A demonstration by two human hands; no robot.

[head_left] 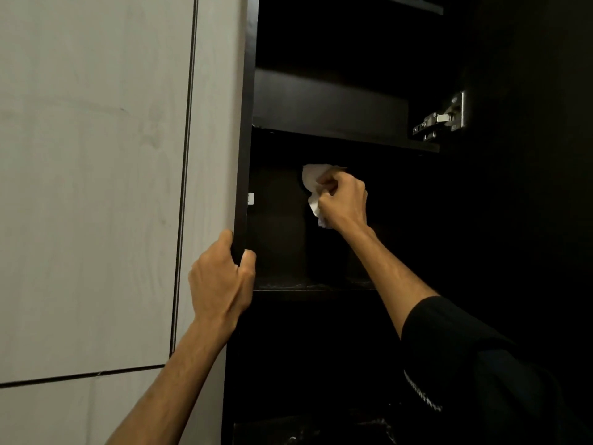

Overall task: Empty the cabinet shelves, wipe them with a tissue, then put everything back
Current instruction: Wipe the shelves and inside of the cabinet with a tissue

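right hand grips crumpled white tissue, pressed at back wall of dark wooden cabinet's middle shelf | shelf board lies below tissue, long axis left-right | left hand clasps cabinet's front left edge | right hand nearer; likely wipe downward
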